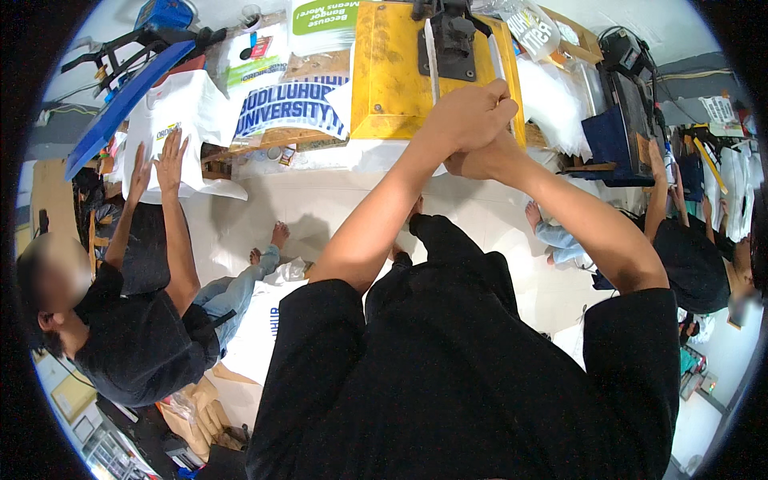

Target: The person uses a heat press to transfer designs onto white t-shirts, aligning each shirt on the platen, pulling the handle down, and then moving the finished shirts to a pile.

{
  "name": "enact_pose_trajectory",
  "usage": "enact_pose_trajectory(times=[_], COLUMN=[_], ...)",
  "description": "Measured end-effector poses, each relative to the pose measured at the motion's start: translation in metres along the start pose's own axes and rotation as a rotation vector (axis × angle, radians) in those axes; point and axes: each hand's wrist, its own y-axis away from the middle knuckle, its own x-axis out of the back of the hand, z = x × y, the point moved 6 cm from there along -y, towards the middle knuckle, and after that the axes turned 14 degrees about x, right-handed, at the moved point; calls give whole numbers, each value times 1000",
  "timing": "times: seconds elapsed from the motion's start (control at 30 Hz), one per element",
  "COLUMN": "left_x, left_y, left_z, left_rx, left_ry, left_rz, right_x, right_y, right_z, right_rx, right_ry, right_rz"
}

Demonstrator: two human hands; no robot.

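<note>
My left hand [474, 112] is closed at the front of a yellow heat press [388, 88], where the two pale bars of its handle [434, 60] run down to my fingers. The crossbar between those bars is covered by my grip. Just below, and partly under the left wrist, my right hand [484, 158] is curled. What its fingers hold is hidden. A black metal mount [458, 48] is bolted on top of the yellow plate. White fabric [376, 154] hangs out under the press's front edge.
Left of the press lie printed sheets with blue lettering [284, 108]. Further left, a co-worker lays both hands on a white shirt [164, 104] under a raised blue press plate [128, 104]. White film [560, 104] and a dark press [628, 120] with another person's hand stand right.
</note>
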Motion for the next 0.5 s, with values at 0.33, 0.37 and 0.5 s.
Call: enact_pose_trajectory(times=[0.33,0.37,0.5], left_x=[-9,-9,-10], left_y=[-12,-11,-12], left_z=[-6,-6,-9], left_rx=[51,61,59], left_ry=[-96,-93,-93], left_rz=[-94,-99,-96], right_x=[9,8,13], right_y=[-1,-1,0], right_z=[-9,-9,-16], right_rx=[-201,-198,-192], right_ry=[15,48,7], right_rz=[-126,-113,-110])
